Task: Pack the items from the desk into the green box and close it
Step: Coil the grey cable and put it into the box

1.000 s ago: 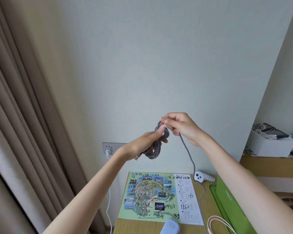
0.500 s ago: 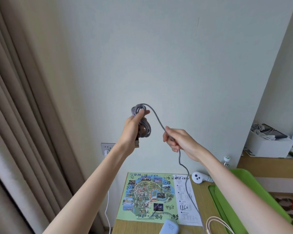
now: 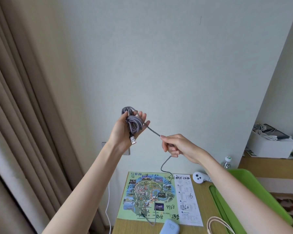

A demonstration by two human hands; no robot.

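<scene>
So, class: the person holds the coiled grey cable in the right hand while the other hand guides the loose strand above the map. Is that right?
Not quite. The head view shows the coiled grey cable in the left hand; the right hand guides the loose strand above the map.

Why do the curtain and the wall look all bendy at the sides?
Head view: the wide-angle lens bows the curtain and the wall corner near the frame edges; the cable at centre looks sharp, lit by soft, even light without glare.
</scene>
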